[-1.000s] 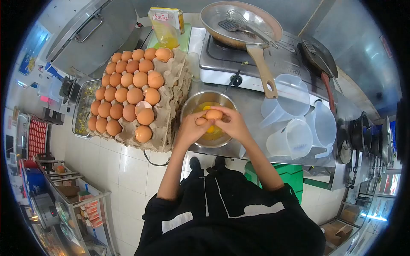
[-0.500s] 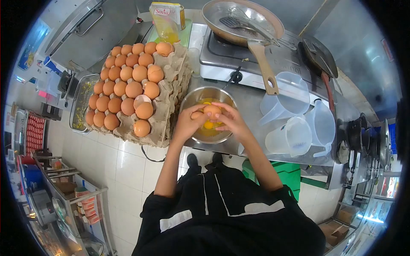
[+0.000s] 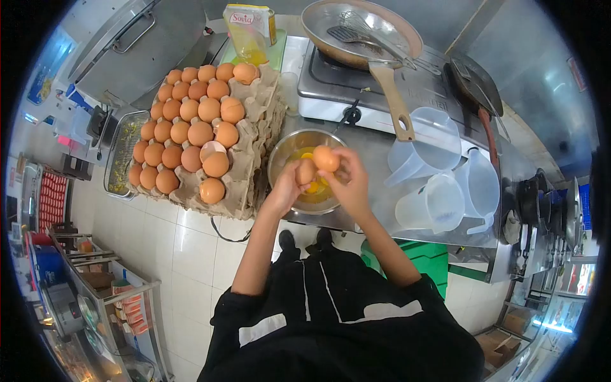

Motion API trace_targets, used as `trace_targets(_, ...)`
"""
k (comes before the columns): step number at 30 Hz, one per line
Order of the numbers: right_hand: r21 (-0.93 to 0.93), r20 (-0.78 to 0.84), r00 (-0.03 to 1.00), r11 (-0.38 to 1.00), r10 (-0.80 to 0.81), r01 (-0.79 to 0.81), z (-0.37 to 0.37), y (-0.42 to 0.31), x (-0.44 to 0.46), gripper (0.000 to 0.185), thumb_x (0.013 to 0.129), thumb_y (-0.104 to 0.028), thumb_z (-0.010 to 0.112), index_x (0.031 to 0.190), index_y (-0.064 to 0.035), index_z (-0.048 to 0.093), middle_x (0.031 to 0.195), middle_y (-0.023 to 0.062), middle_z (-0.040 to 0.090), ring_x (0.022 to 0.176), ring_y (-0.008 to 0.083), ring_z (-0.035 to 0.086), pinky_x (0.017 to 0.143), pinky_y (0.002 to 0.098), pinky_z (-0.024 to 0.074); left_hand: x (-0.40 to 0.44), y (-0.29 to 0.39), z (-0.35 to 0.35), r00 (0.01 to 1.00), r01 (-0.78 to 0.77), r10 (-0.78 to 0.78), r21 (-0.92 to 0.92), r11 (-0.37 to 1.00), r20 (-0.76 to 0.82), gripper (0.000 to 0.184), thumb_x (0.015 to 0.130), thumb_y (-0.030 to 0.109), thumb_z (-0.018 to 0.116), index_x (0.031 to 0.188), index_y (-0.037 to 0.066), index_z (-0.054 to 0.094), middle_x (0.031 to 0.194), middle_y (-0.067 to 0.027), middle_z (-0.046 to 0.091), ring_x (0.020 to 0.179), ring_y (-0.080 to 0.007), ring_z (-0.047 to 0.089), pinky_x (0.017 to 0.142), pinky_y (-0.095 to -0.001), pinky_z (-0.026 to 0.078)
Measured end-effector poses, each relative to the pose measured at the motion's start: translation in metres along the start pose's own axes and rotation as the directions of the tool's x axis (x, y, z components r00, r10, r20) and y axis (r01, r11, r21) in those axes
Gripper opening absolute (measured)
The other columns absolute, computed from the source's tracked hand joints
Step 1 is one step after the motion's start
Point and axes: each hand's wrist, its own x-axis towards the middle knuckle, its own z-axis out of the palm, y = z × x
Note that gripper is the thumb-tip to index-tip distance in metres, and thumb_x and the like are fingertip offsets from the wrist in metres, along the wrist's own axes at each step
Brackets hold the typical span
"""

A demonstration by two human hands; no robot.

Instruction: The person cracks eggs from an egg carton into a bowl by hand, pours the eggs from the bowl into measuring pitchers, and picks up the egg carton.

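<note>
At a steel bench (image 3: 384,207), facing a stove (image 3: 324,111)

Holding one egg (image 3: 306,172) in the left hand (image 3: 286,188), another egg (image 3: 326,158) in the right hand (image 3: 353,184), each grip wrapped around its shell, close together above a metal bowl (image 3: 312,136) with yolks inside. Set on the bench between stacked cardboard trays (image 3: 256,118) of brown eggs (image 3: 200,134) to the left and translucent plastic jugs (image 3: 429,207) to the right. Crowded at the back with a frying pan (image 3: 318,22) on the stove, then closed off by a metal wall (image 3: 534,76). Floored below in pale tiles (image 3: 194,254), with a green crate (image 3: 426,264) partly under the bench and a metal-framed rack (image 3: 133,293) standing at lower left.
</note>
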Motion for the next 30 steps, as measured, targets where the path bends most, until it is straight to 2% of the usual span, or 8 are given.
trace_targets(2, 0.539, 0.001, 0.934, 0.786, 0.358, -0.302, 0.001, 0.004, 0.005, 0.037, 0.075, -0.009, 0.067, 0.108, -0.0095, 0.05, 0.109, 0.0093, 0.054, 0.094, 0.0188, 0.056, 0.075, 0.0262, 0.048, 0.005, -0.006, -0.001, 0.97, -0.085, 0.137, 0.248, 0.965, -0.201, 0.034, 0.09, 0.03, 0.037, 0.113, 0.006, 0.045, 0.107, -0.0063, 0.052, 0.09, -0.0123, 0.052, 0.076, -0.0249, 0.042)
trace_targets(5, 0.542, 0.26, 0.759, 0.56, 0.597, -0.626, -0.017, -0.006, 0.014, 0.036, 0.081, -0.016, 0.063, 0.113, -0.0088, 0.047, 0.101, 0.006, 0.057, 0.086, 0.0128, 0.059, 0.071, 0.0236, 0.0485, 0.011, -0.004, -0.01, 0.953, -0.244, 0.298, 0.436, 0.867, -0.06, 0.03, 0.087, 0.027, 0.051, 0.107, 0.006, 0.048, 0.097, -0.0042, 0.055, 0.081, -0.0089, 0.052, 0.069, -0.0221, 0.042)
trace_targets(12, 0.429, 0.435, 0.65, 0.491, 0.623, -0.758, -0.02, 0.005, 0.015, 0.035, 0.084, -0.02, 0.059, 0.115, -0.0089, 0.048, 0.098, 0.0052, 0.06, 0.076, 0.0119, 0.061, 0.063, 0.0229, 0.0495, 0.007, 0.009, 0.012, 0.896, -0.311, 0.442, 0.67, 0.674, -0.029, 0.04, 0.072, 0.026, 0.07, 0.101, 0.001, 0.062, 0.086, -0.0085, 0.063, 0.076, -0.0117, 0.058, 0.068, -0.0243, 0.046)
trace_targets(15, 0.298, 0.426, 0.687, 0.625, 0.589, -0.721, -0.02, 0.005, 0.014, 0.036, 0.081, -0.019, 0.061, 0.113, -0.0079, 0.05, 0.098, 0.006, 0.061, 0.077, 0.0135, 0.062, 0.061, 0.024, 0.0496, 0.008, 0.01, 0.008, 0.947, -0.169, 0.313, 0.733, 0.659, -0.064, 0.041, 0.07, 0.025, 0.07, 0.102, 0.0, 0.064, 0.084, -0.0102, 0.065, 0.077, -0.0109, 0.059, 0.07, -0.0243, 0.046)
trace_targets(20, -0.077, 0.209, 0.907, 0.931, 0.365, -0.357, -0.014, 0.004, 0.013, 0.038, 0.066, -0.014, 0.067, 0.102, -0.0058, 0.06, 0.083, 0.0086, 0.064, 0.069, 0.012, 0.06, 0.061, 0.0243, 0.0484, 0.003, 0.008, 0.016, 0.865, -0.267, 0.5, 0.874, 0.406, 0.033, 0.036, 0.068, 0.018, 0.069, 0.101, 0.004, 0.064, 0.086, -0.0123, 0.067, 0.078, -0.0164, 0.064, 0.071, -0.0266, 0.048)
trace_targets(27, -0.099, 0.291, 0.904, 0.95, 0.313, -0.297, -0.022, 0.009, 0.012, 0.047, 0.065, -0.006, 0.065, 0.111, -0.0105, 0.059, 0.092, 0.0066, 0.063, 0.069, 0.0096, 0.057, 0.064, 0.0236, 0.0478, 0.007, 0.01, 0.01, 0.829, -0.291, 0.554, 0.905, 0.311, 0.076, 0.037, 0.066, 0.016, 0.068, 0.101, 0.005, 0.064, 0.085, -0.0151, 0.065, 0.08, -0.0243, 0.065, 0.072, -0.0303, 0.049)
trace_targets(29, -0.414, 0.259, 0.966, 0.902, -0.007, 0.118, -0.024, 0.006, 0.013, 0.045, 0.068, -0.01, 0.064, 0.112, -0.0157, 0.058, 0.099, 0.008, 0.06, 0.078, 0.0178, 0.061, 0.063, 0.0294, 0.0501, 0.003, 0.015, 0.012, 0.768, -0.349, 0.605, 0.929, 0.124, 0.208, 0.038, 0.065, 0.014, 0.068, 0.101, 0.004, 0.063, 0.087, -0.0141, 0.065, 0.08, -0.0281, 0.063, 0.073, -0.0327, 0.049)
trace_targets(30, -0.402, 0.269, 0.963, 0.907, -0.017, 0.129, -0.023, 0.003, 0.012, 0.045, 0.068, -0.01, 0.064, 0.112, -0.0157, 0.058, 0.099, 0.008, 0.06, 0.078, 0.0178, 0.061, 0.063, 0.0294, 0.0501, 0.002, 0.016, 0.011, 0.765, -0.337, 0.614, 0.934, 0.122, 0.196, 0.038, 0.065, 0.014, 0.068, 0.101, 0.004, 0.063, 0.087, -0.0141, 0.065, 0.08, -0.0281, 0.063, 0.073, -0.0327, 0.049)
